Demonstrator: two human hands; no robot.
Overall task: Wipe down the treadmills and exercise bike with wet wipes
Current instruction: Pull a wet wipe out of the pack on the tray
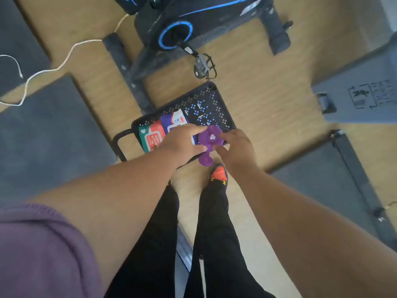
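The person stands over a black basket on the wood floor, just in front of the exercise bike, and holds a purple tub of wet wipes above the basket's near end. The tub's round lid top faces the camera, with a small white tuft showing at its centre, likely the tip of a wipe poking through the slot. A flip cap hangs open below it.

The left hand wraps around the tub's left side, fingers curled over the rim, holding it firmly. The right hand is at the tub's right edge with its fingers narrowed and touching the lid; whether it pinches the tuft or only steadies the tub is not clear.

In the basket lie 2 flat wipe packs side by side, a red and green pack and a purple and white pack. Dark treadmill decks show at the left and at the right, and a white cable trails across the floor.

The step in hand looks like getting a wipe out, so no wiping has begun. Next, the right fingers need to pinch the white tuft and pull straight up while the left hand keeps the tub still, so 1 sheet tears free cleanly.
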